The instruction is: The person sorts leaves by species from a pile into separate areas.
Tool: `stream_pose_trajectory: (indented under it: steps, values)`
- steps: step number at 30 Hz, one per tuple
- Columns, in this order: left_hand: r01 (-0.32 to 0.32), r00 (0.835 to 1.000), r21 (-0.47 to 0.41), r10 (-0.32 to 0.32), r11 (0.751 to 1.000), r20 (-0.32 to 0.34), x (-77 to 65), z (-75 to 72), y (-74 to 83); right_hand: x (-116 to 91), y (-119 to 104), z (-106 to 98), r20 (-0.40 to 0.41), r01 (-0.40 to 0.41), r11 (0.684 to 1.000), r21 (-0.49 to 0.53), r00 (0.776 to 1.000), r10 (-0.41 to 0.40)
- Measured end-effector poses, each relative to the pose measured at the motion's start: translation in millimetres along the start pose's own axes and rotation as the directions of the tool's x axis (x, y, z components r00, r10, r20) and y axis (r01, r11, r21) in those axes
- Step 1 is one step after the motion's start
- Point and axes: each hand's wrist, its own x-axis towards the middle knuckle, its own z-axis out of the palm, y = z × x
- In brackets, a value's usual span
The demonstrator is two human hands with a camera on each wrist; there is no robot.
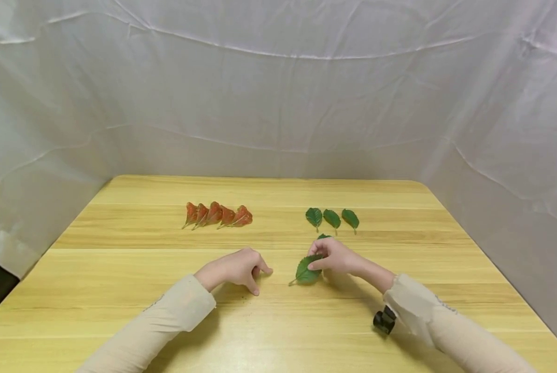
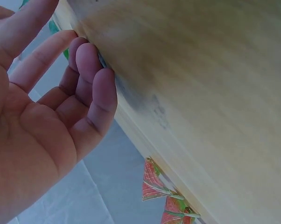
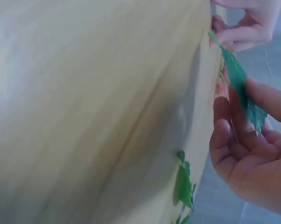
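My right hand [image 1: 336, 257] pinches a green leaf [image 1: 308, 270] between thumb and fingers, just above the table. In the right wrist view that leaf [image 3: 238, 81] has a toothed edge and its stem points towards the other hand. Past the right fingers shows the tip of another green leaf [image 1: 324, 236], mostly hidden by the hand. My left hand [image 1: 243, 268] is low over the table to the left of the leaf, index finger and thumb apart, other fingers loosely bent. Nothing is between the fingers of the left hand [image 2: 61, 102] in its wrist view.
At the back left of the wooden table [image 1: 133, 274] several red leaves [image 1: 214, 213] lie overlapping in a row. Three green leaves [image 1: 331, 218] lie side by side at the back right. A small black device [image 1: 384, 320] is at the right sleeve. White sheeting [image 1: 278, 103] surrounds the table.
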Motion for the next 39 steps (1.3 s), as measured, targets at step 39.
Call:
stream_pose_trajectory:
  steps: [39]
  values:
    - [-0.013, 1.000, -0.014, 0.013, 1.000, 0.005, -0.6, -0.1, 0.3, -6, 41, -74, -0.297, -0.235, 0.972, 0.015, 0.927, 0.229]
